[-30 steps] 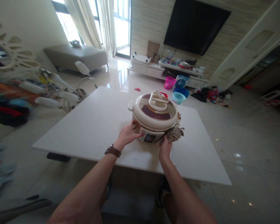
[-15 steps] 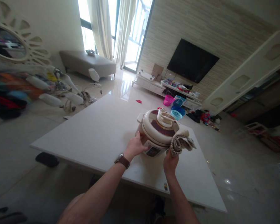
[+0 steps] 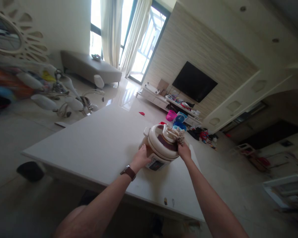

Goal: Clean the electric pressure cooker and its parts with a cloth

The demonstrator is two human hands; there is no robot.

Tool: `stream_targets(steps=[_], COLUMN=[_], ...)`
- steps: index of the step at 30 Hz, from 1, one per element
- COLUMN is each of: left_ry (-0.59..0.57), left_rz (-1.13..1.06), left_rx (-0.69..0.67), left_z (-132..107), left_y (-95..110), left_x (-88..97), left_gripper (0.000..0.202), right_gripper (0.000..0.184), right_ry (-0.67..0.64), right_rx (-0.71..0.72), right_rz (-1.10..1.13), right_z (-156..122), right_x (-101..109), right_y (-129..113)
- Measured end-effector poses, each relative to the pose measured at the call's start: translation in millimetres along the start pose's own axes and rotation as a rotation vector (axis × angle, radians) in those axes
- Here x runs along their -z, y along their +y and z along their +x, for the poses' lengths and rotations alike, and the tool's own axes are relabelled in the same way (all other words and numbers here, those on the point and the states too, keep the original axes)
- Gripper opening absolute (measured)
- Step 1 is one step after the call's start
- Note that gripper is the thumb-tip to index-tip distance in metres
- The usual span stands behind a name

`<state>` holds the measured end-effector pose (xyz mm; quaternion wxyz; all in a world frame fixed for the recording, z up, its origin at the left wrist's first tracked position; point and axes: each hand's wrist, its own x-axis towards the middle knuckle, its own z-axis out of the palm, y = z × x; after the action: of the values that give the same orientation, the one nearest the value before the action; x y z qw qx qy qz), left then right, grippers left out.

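Observation:
A cream and brown electric pressure cooker (image 3: 161,145) stands on the white table, its lid on and its display panel facing me. My left hand (image 3: 141,158) grips the near left side of its body, thumb up along the wall; a brown-strapped watch is on that wrist. My right hand (image 3: 184,152) is closed on a bunched beige-brown cloth (image 3: 180,137). That cloth lies against the right of the lid, beside the lid handle (image 3: 171,133). Some fingertips of the right hand are hidden behind the cloth.
The white table (image 3: 94,142) has two small items (image 3: 166,201) near its front edge. Beyond it are a pink basket (image 3: 171,115), blue basins (image 3: 179,125), a TV cabinet (image 3: 154,99) and a wall TV (image 3: 195,81). A lamp fixture (image 3: 74,100) and a grey bench (image 3: 89,67) are at left.
My right hand has moved the cloth from the cooker's right side up to the lid beside the handle. My left hand stays on the cooker's side. The view has shifted.

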<state>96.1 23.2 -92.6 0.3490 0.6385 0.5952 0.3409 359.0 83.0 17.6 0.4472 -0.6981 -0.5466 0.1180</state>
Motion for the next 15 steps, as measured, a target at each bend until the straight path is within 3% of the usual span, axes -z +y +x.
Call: stream_targets(steps=[3,9,15], left_ry=[-0.043,-0.005,0.045], left_rz=[-0.002,-0.052,-0.065], left_rx=[-0.013,-0.038,-0.031], left_z=[-3,-4,-2], left_y=[3,5,3], left_x=[4.4,4.6,-10.5], left_gripper=[0.101,0.100,0.099], right_gripper=[0.041,0.055,0.072], right_ry=[-0.013,-0.087,-0.380], right_rx=[0.036,0.146,0.454], right_rz=[-0.028,-0.084,-0.518], right_z=[-18,-80,-122], right_x=[3,19,12], right_y=[-4,5,-24])
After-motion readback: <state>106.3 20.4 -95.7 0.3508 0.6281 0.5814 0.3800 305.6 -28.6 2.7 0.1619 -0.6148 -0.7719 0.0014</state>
